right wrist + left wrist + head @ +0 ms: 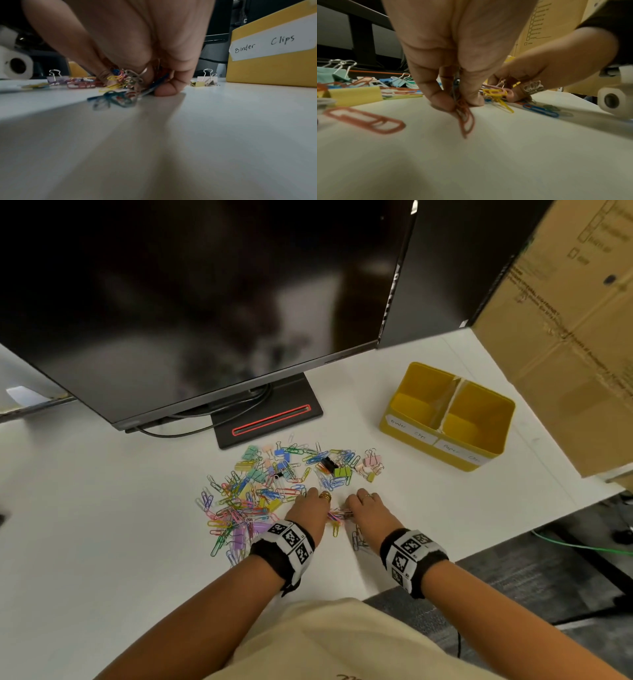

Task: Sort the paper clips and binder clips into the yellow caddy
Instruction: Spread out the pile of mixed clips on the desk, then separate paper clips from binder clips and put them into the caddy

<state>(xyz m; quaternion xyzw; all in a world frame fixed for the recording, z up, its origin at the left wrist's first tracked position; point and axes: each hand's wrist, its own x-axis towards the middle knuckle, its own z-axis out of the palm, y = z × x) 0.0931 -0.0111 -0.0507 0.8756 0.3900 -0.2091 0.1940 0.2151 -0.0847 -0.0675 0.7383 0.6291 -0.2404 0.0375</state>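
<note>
A heap of coloured paper clips and binder clips [270, 484] lies on the white desk [102, 508]. My left hand [310, 499] is at the heap's near edge, thumb and fingers pinching a few orange-red paper clips [464, 117] against the desk. Just to its right, my right hand [356, 503] curls round a mixed bunch of paper clips [123, 86], thumb tip on the desk. The yellow caddy [493, 419] stands at the back right with two compartments, both looking empty. Its near wall [274, 70] carries the label "Binder Clips".
A dark monitor on a stand [267, 419] with cables rises behind the heap. A large cardboard box [565, 354] stands right of the caddy. Loose paper clips [358, 539] lie near my right wrist. The desk's front edge runs diagonally past my right forearm.
</note>
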